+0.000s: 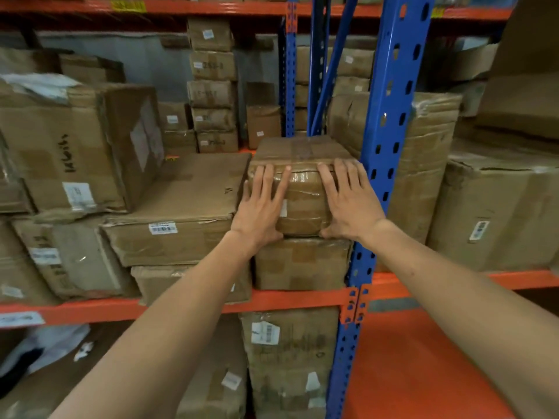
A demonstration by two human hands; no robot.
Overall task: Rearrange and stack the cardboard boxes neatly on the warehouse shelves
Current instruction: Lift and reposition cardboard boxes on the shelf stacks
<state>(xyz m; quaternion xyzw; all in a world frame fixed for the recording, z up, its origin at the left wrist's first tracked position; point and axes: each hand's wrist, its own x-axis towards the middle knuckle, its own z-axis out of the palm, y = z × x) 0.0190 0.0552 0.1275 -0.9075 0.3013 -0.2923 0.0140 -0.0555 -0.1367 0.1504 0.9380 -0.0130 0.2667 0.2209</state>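
Step in hand, by my read: seating top box [302, 189] on lower box [302, 263], centre frame, post [390, 122] at 3 o'clock. Left hand [260, 207] and right hand [351, 201] lie flat, fingers spread, on its front, gripping nothing. Next: push square, flush with the lower box.

Two hands, left [260, 207] and right [351, 204], two blue uprights [390, 116], six boxes [211, 86] in rear column

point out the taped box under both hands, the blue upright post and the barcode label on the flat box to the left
taped box [302, 189], head view, on its plastic-wrapped front face between the hands
blue upright post [393, 95], head view, on its perforated front face
barcode label [163, 228], head view, middle of the white sticker
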